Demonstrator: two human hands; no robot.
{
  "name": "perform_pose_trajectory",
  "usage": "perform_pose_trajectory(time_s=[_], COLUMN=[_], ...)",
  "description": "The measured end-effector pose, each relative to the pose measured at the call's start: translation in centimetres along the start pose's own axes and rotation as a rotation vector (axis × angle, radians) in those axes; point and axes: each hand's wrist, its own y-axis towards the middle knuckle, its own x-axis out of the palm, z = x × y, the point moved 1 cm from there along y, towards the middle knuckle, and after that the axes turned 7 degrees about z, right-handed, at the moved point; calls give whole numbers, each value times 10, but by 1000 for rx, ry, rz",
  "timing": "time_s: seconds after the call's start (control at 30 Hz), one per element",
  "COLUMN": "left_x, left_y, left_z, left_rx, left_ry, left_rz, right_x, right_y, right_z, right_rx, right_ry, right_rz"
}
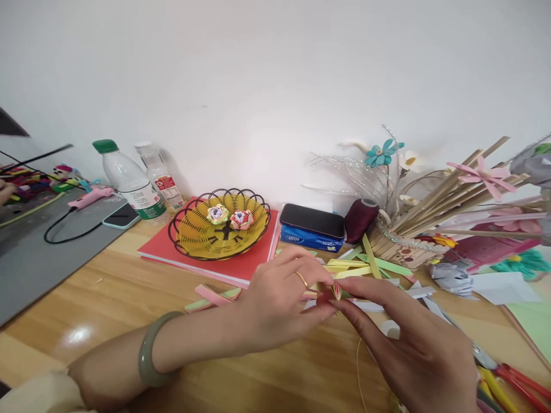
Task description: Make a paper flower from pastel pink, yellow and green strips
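A small folded paper piece [337,291], with pink and pale layers showing at its edge, is pinched between both hands above the wooden table. My left hand [286,298], a ring on one finger and a bangle on the wrist, has thumb and fingertips closed on its left side. From the right, the thumb and index finger of my right hand [413,338] press on the same piece. Most of it is hidden by the fingertips. Behind the hands lie yellow and green paper strips [372,264]; a pink strip [214,295] rests left of them.
A yellow woven basket [202,244] holding two paper flowers stands on red paper [157,246]. Two bottles [133,189] are at the left. A phone [312,219] lies on a blue tissue pack [310,238]. Purple thread [361,221], a flower-filled basket [391,246] and red-handled scissors [512,376] are rightward.
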Motion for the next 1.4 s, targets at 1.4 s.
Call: perform_pose_trajectory(time_s=[1.4], left_x=[-2], left_y=[-2], left_z=[1], left_rx=[149], left_ry=[59], left_rz=[125], right_x=[-1], right_y=[-2], right_z=[-2], right_rx=[-104], right_ry=[-25], right_rz=[36])
